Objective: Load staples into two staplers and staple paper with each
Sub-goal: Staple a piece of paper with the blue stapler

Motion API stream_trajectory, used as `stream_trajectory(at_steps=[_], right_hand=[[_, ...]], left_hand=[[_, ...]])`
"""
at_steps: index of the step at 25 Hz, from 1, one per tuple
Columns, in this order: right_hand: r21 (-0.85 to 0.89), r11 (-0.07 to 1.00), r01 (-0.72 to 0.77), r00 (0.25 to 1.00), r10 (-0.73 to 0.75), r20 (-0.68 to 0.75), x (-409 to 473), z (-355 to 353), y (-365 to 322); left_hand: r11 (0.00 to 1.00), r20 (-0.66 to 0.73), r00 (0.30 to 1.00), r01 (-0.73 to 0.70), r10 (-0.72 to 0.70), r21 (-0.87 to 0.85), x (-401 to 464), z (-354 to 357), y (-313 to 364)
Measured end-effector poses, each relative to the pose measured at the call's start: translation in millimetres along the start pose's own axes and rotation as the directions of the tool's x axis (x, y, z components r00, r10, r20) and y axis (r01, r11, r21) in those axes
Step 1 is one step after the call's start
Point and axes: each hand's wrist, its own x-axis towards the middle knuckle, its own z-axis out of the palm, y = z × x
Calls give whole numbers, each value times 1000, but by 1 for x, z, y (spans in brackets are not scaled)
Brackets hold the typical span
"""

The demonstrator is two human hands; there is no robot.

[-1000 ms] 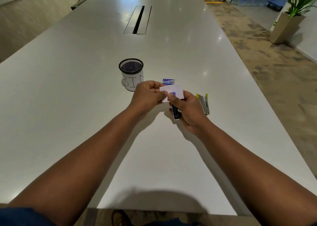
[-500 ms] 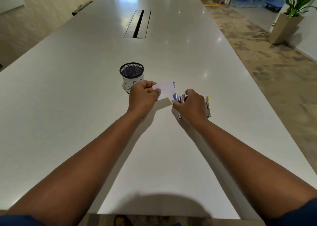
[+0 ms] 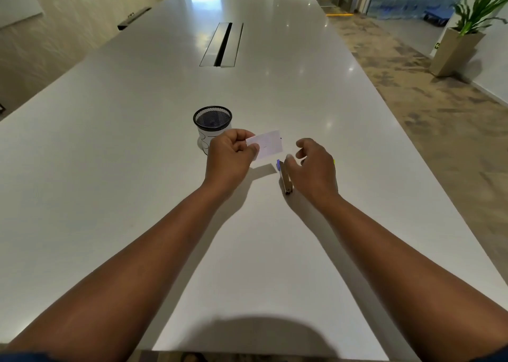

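My left hand (image 3: 231, 161) pinches a small white slip of paper (image 3: 268, 147) and holds it just above the table. A small stapler with a blue tip (image 3: 284, 176) lies flat on the white table (image 3: 137, 141), right of the paper. My right hand (image 3: 314, 166) hovers over and beside that stapler with fingers spread, holding nothing. The second stapler lies under my right hand; only a sliver of its yellow-green tip (image 3: 334, 161) shows. The staple box is hidden behind the paper.
A black mesh cup (image 3: 212, 126) with a white paper wrap stands just behind my left hand. A cable slot (image 3: 222, 44) runs along the table's middle farther back. The table's right edge borders carpet, with a potted plant (image 3: 464, 31) beyond.
My right hand has set the blue-tipped stapler down on the table and opened. My left hand has kept the paper slip, now held slightly to the left of the stapler.
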Motion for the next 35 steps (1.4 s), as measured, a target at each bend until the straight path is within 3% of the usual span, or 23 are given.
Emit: stream_trajectory(at_steps=[1, 3, 5, 7, 10, 12, 15, 22, 29, 35], right_hand=[[205, 976, -69, 998, 67, 18, 1, -7, -5], [577, 775, -258, 966, 191, 175, 3, -18, -17], [722, 579, -378, 925, 196, 327, 3, -28, -23], [763, 523, -380, 924, 180, 337, 3, -33, -22], [771, 560, -304, 953, 178, 246, 2, -38, -18], [758, 599, -256, 967, 147, 210, -1, -40, -16], [738, 638, -219, 974, 95, 207, -5, -43, -14], [736, 640, -221, 968, 51, 246, -13, -48, -17], [760, 604, -238, 963, 45, 266, -17, -51, -20], [744, 623, -241, 962, 50, 270, -23, -51, -20]], left_hand=[[997, 2, 997, -72, 72, 29, -2, 0, 2], [980, 26, 981, -193, 192, 51, -6, 2, 6], [951, 51, 953, -302, 298, 71, -11, 4, 6], [916, 96, 920, -388, 380, 98, -14, 5, 5], [937, 188, 924, -347, 334, 38, -15, 3, 5], [980, 259, 950, -138, 173, -145, -16, 4, 7], [930, 343, 939, 147, -24, -338, -17, 6, 12], [887, 290, 946, 253, -143, -385, -16, 5, 23], [759, 362, 871, 475, -333, -445, -17, 2, 34], [774, 347, 861, 495, -373, -394, -20, 6, 36]])
